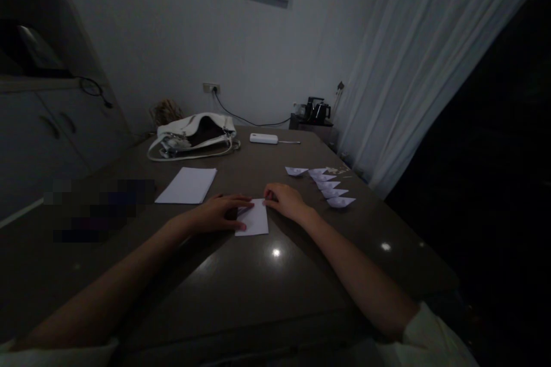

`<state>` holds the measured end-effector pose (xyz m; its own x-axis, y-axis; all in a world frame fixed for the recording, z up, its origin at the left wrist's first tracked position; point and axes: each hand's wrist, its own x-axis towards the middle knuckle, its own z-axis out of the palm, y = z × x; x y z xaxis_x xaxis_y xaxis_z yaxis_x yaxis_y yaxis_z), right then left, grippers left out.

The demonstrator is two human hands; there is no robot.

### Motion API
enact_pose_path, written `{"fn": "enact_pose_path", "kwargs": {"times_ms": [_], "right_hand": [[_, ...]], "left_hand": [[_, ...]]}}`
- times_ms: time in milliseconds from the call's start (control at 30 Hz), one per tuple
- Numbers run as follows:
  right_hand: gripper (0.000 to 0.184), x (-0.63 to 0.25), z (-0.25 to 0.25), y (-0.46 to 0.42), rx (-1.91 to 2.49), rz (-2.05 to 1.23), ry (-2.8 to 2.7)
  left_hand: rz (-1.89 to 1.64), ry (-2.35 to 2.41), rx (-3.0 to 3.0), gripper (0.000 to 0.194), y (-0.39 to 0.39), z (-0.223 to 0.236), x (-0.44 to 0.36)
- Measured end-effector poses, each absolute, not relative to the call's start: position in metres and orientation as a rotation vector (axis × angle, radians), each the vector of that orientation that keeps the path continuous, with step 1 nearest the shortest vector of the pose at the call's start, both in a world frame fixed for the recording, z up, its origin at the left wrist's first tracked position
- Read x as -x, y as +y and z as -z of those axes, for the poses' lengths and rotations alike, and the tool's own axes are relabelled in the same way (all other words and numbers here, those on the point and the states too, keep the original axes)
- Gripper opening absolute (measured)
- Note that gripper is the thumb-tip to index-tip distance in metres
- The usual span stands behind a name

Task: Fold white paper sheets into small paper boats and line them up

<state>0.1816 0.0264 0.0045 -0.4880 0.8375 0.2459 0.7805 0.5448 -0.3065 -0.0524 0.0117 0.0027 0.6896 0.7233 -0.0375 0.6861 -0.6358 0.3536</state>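
Observation:
A folded sheet of white paper (255, 220) lies on the table in front of me. My left hand (217, 212) rests over its left side, thumb and fingers spread apart and pressing on the paper. At the top right corner my right hand (284, 199) has its fingers curled and the tips pinched on the paper's edge. Further right, several folded paper boats (341, 202) stand in a slanting row, with one paper boat (297, 171) a little apart to the left. Beyond my left hand lies a stack of white paper (187, 186).
A white handbag (193, 135) sits at the back left of the dark table (241, 292). A white device (264, 138) with a short cable lies behind the paper. Small scraps (338, 171) are near the boats. A black kettle (318, 110) and a pale curtain (400, 57) are beyond.

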Motion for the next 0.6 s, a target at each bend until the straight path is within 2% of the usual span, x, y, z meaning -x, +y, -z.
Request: {"fn": "enact_pose_path", "kwargs": {"times_ms": [300, 600], "right_hand": [[0.016, -0.181, -0.024, 0.013, 1.513, -0.210, -2.627], [0.016, -0.182, -0.033, 0.003, 1.406, -0.135, -2.785]], "left_hand": [[-0.122, 1.128, -2.537, 0.065, 0.013, -0.001, 0.053], [-0.137, 1.132, -2.522, 0.065, 0.014, 0.001, 0.054]]}}
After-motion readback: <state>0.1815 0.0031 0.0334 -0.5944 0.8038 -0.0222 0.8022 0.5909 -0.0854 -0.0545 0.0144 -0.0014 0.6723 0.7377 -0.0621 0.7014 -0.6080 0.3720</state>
